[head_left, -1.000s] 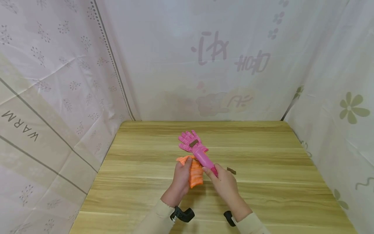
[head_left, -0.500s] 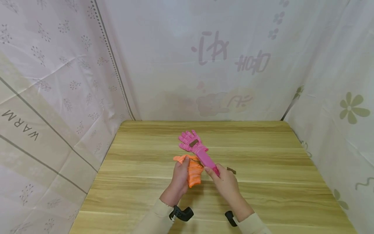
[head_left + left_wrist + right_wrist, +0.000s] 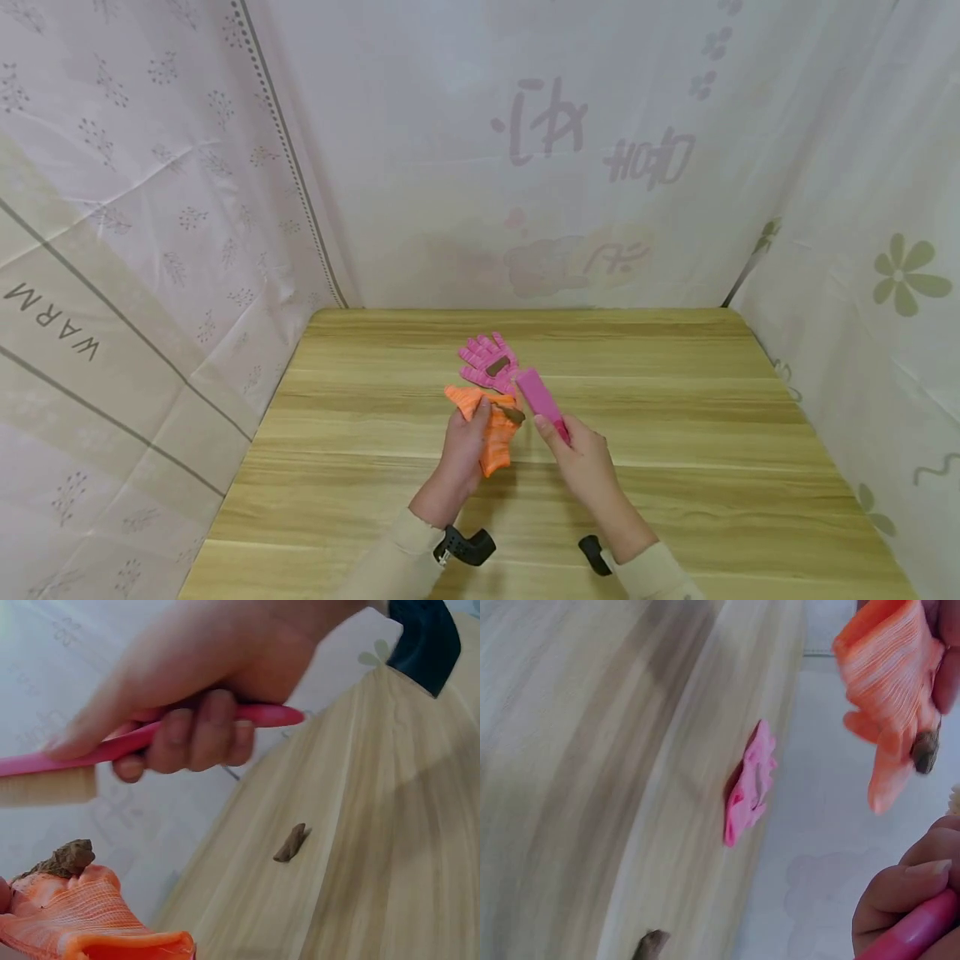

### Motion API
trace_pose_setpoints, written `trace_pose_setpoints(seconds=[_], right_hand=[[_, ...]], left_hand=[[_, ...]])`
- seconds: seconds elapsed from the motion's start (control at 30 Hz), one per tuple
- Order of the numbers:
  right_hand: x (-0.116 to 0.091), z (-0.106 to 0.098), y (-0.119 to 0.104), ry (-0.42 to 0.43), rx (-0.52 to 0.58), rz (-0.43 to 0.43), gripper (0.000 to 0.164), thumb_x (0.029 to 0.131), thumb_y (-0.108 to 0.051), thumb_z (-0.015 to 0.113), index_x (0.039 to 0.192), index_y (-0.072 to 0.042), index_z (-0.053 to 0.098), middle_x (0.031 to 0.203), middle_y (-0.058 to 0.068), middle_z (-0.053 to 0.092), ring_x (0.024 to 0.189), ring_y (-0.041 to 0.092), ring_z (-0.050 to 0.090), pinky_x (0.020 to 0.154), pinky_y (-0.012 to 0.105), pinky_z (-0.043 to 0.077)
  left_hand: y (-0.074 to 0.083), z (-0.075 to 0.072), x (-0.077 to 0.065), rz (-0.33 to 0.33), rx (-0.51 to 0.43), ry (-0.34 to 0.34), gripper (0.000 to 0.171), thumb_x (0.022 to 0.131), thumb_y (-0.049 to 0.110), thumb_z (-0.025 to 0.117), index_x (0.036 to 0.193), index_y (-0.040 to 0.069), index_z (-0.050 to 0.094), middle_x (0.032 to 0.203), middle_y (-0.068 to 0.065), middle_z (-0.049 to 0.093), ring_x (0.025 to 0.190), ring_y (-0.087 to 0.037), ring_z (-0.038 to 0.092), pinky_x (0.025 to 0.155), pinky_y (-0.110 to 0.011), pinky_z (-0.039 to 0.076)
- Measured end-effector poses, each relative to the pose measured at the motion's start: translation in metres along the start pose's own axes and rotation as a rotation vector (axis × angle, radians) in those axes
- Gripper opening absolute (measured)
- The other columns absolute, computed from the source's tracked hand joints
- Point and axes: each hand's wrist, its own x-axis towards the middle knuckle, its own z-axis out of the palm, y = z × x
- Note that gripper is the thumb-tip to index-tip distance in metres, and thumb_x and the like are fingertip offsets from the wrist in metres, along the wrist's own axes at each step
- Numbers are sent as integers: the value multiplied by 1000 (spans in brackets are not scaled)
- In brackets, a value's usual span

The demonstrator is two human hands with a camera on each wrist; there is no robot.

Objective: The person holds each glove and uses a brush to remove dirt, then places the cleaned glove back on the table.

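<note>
My left hand (image 3: 461,450) grips an orange knit glove (image 3: 498,442) above the table, thumb on top. A brown, clay-like clump (image 3: 69,859) clings to the glove. My right hand (image 3: 588,467) holds a pink brush (image 3: 538,395) by its handle. Pale bristles (image 3: 49,787) face down in the left wrist view, and a gap separates them from the clump. Beyond both hands, a pink glove (image 3: 474,357) lies on the table with a brown patch (image 3: 497,366) on it.
Under everything is a wood-grain table (image 3: 360,500). A loose brown piece (image 3: 291,843) lies on it, mostly hidden by my right hand in the head view. Patterned cloth (image 3: 450,167) hangs behind the table and along both sides.
The brush has come away from the orange glove, moving right and turning its side to the head camera. The brown clump on the glove now shows. The left hand has shifted only slightly.
</note>
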Motion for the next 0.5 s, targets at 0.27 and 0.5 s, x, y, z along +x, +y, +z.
trace_pose_setpoints(seconds=[0.27, 0.5], right_hand=[[-4, 12, -12, -24, -120, -93, 48, 97, -60, 56, 84, -13, 55, 61, -4, 40, 52, 10, 35, 47, 24, 28], [-5, 13, -8, 12, -224, -79, 50, 97, -62, 55, 80, -15, 52, 60, -4, 39, 51, 11, 34, 48, 25, 25]], left_hand=[[-6, 6, 0, 42, 113, 12, 34, 109, 31, 47, 128, 6, 59, 104, 0, 71, 91, -10, 68, 81, -28, 57], [1, 9, -5, -4, -16, -73, 29, 110, 27, 42, 117, 4, 58, 93, 1, 69, 80, -9, 64, 69, -26, 53]])
